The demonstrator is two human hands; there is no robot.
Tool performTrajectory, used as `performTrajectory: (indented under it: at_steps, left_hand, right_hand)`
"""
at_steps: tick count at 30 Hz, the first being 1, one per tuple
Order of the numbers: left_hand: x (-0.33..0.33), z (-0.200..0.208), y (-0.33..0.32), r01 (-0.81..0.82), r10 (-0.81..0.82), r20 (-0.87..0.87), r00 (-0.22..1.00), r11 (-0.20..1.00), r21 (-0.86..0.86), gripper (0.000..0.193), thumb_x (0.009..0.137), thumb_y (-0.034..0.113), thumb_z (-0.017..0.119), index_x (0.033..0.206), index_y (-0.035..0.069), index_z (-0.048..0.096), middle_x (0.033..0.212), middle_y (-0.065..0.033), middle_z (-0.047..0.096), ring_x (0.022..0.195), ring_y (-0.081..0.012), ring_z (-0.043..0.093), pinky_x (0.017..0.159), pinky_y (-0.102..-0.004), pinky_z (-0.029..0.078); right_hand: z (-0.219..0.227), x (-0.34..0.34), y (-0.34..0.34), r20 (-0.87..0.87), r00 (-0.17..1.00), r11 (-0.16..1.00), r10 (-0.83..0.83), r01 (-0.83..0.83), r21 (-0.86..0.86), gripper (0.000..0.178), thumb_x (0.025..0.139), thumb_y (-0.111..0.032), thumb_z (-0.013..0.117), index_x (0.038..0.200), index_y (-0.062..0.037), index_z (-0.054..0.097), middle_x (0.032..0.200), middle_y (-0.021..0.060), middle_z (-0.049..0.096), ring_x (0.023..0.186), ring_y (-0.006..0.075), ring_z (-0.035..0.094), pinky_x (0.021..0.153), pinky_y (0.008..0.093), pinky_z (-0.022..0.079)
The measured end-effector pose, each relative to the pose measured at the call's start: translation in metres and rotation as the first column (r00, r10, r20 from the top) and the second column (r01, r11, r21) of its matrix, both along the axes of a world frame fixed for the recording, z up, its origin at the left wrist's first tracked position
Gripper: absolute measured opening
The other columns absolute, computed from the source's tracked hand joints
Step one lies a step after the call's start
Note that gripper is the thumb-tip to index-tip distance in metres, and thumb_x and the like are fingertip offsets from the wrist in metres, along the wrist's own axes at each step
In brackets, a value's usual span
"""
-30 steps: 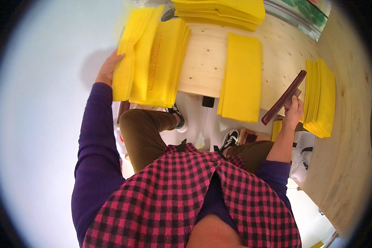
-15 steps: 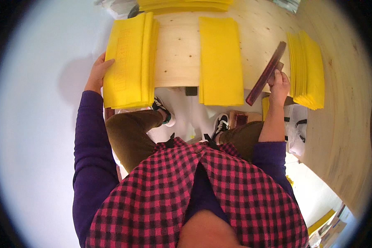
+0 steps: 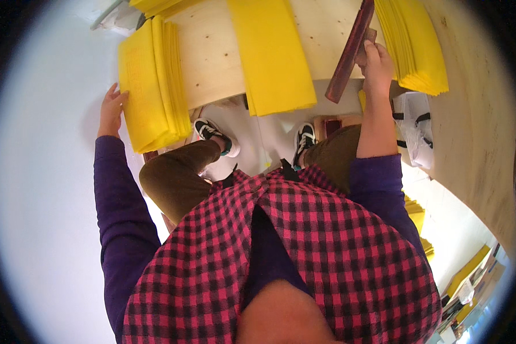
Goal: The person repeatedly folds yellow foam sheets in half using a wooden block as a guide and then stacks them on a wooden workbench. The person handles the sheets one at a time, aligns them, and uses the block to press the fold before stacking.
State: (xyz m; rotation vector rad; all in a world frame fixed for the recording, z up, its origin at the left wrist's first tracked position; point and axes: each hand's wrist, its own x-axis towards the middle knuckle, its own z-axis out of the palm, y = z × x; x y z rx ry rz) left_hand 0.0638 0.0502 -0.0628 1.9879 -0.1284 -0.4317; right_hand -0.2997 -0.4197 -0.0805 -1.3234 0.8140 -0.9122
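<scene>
The left hand (image 3: 112, 112) lies flat, fingers spread, against the outer edge of a yellow sheet stack (image 3: 149, 86) overhanging the wooden worktop (image 3: 212, 63). The right hand (image 3: 375, 60) grips a dark reddish-brown bar (image 3: 350, 51), between a single yellow sheet (image 3: 272, 57) and another yellow stack (image 3: 413, 46).

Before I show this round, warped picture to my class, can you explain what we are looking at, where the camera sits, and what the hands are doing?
The camera is worn on a person's head and looks straight down, so its wide lens bends the edges. You see their checked shirt, knees and shoes below a pale wooden table. On it lie stacks of yellow sheets: one in the middle and one at the right. The left hand rests against the edge of the left yellow stack, which overhangs the table. The right hand grips a flat dark reddish-brown stick.
</scene>
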Motion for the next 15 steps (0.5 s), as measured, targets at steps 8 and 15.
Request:
performTrajectory:
  at_steps: [8,15]
  left_hand:
    - [-0.069,0.052,-0.05,0.024,-0.127,0.69,0.712,0.987,0.157,0.031,0.083,0.014,0.059,0.113,0.004,0.058,0.114,-0.0087,0.058,0.101,-0.0179,0.055,0.083,-0.0284,0.044]
    - [-0.198,0.004,-0.162,0.488,-0.497,-0.093,0.863,0.867,-0.102,0.029,0.084,0.014,0.059,0.109,0.001,0.055,0.088,-0.0061,0.062,0.076,-0.0115,0.059,0.063,-0.0235,0.046]
  right_hand:
    - [0.0,-0.001,-0.003,0.054,0.998,1.0,0.008,-0.008,-0.008,0.019,0.083,-0.021,0.058,0.071,-0.0076,0.056,0.06,-0.0017,0.054,0.048,0.0041,0.044,0.043,0.0208,0.027]
    - [0.002,-0.001,-0.002,0.113,0.994,1.0,-0.009,0.009,0.001,0.02,0.082,-0.02,0.062,0.073,-0.0026,0.06,0.056,-0.0014,0.051,0.044,0.0046,0.04,0.04,0.0207,0.03]
